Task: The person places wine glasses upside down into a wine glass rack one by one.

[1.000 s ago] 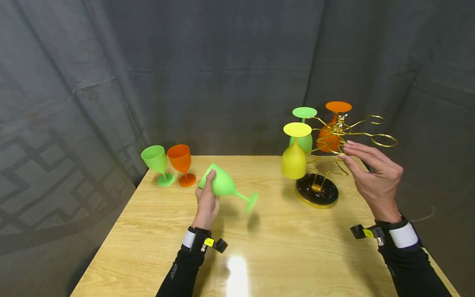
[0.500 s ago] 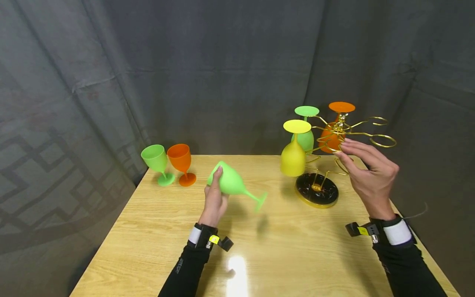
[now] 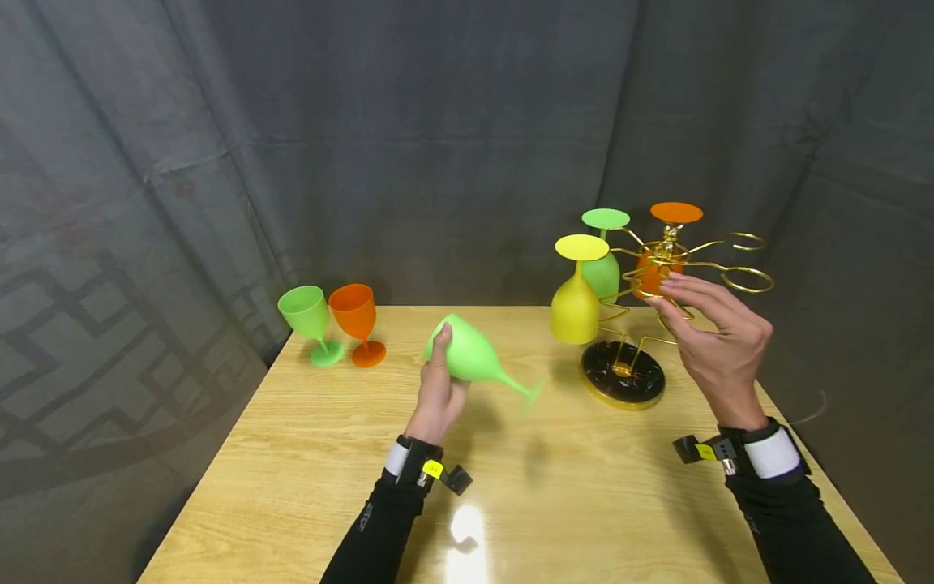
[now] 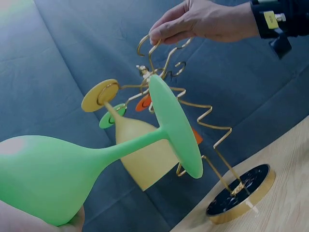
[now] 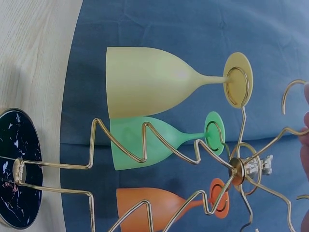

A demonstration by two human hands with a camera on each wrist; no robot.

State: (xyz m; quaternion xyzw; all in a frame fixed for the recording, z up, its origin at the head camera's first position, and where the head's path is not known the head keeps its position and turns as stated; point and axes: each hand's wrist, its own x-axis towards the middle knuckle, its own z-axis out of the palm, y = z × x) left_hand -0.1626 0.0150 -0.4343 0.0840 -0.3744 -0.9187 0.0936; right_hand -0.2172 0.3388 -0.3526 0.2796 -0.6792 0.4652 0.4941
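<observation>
Over the middle of the wooden table (image 3: pixel 292 462), your left hand (image 3: pixel 440 393) holds a light green cup (image 3: pixel 473 353); your thumb lies on its bowl and your fingers go round under it, mostly hidden; the cup is tipped, with its mouth up to the left and its foot down to the right; it is off the table and apart from the gold rack (image 5: pixel 236 170); your right hand (image 3: pixel 722 341) pinches that rack by one of its loops, between thumb and fingers; the rack stands on a round black base (image 3: pixel 629 386) with a gold edge; three cups hang from it upside down by their feet; the yellow cup (image 3: pixel 575 312) is in front, a second green cup (image 3: pixel 602 277) is just behind it, and an orange cup (image 3: pixel 677 212) is at the back, partly hidden; near the far left corner, a third green cup (image 3: pixel 305 314) and another orange cup (image 3: pixel 353 312) stand upright, just beside each other; a gray curtain (image 3: pixel 438 146) hangs behind.
</observation>
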